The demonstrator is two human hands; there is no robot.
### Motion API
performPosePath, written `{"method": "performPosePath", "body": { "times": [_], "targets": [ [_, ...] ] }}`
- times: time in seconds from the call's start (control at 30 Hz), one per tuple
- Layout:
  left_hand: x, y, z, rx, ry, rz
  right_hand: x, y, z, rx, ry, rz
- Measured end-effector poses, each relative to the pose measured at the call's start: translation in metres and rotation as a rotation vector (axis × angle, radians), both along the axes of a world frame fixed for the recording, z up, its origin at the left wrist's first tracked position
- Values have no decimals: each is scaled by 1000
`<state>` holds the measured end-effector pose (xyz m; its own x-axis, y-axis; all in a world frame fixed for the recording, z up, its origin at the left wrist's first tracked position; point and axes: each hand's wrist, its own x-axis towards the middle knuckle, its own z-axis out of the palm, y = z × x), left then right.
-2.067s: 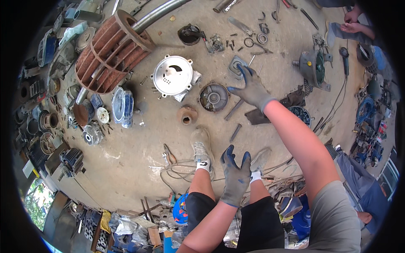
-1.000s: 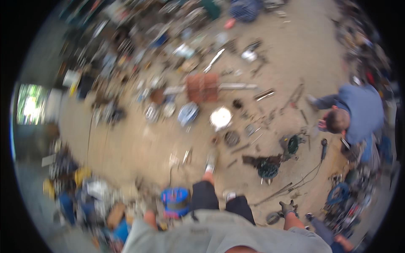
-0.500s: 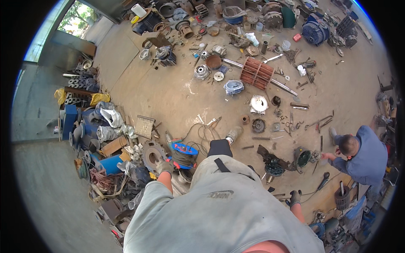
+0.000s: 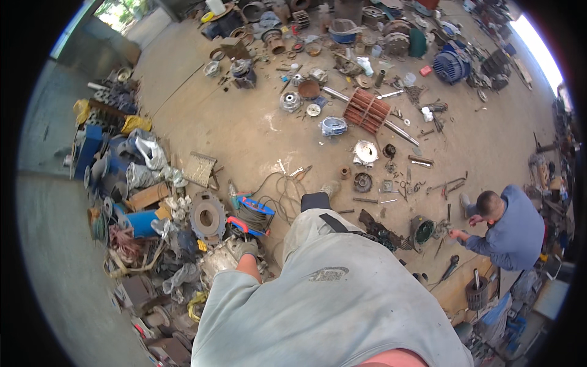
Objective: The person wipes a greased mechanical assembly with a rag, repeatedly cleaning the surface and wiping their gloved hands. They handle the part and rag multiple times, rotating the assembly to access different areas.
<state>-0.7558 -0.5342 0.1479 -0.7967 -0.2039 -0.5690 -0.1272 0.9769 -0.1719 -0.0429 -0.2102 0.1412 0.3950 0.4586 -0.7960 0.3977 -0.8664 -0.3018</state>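
Observation:
My left hand (image 4: 247, 248), in a grey work glove, is low beside my left leg. It lies over a pale metal housing (image 4: 221, 262), just below the red handle (image 4: 237, 224) of a blue cable reel (image 4: 255, 206). Its fingers are too small and partly hidden, so whether they grip anything does not show. A flanged metal ring (image 4: 208, 216) lies to the left of the reel, apart from the hand. Only a dark gloved bit of my right hand (image 4: 420, 278) shows past my shirt's right side; its fingers are hidden.
A co-worker (image 4: 513, 226) crouches at right, hands near an open dark-green housing (image 4: 422, 231). A rusty rotor on a shaft (image 4: 367, 111) lies ahead. Loose cable (image 4: 284, 194) and wrenches (image 4: 296, 170) are on the floor. Scrap and a blue cylinder (image 4: 142, 224) crowd the left.
My left hand has moved right and nearer me, from the flanged ring to the pale housing below the reel. My right hand has mostly gone behind my shirt. The view has shifted.

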Motion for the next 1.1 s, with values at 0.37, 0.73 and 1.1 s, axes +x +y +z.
{"method": "performPosePath", "body": {
  "times": [0.37,0.73,1.1],
  "targets": [
    [-106,86,10,9,-123,-418,-65,-53,87,38,28,-458],
    [-173,271,66,135,168,-640,-136,-170,90,-66,31,-896],
    [-252,475,69,186,176,-970,-246,-300,20,-54,-255,-387]
  ]
}}
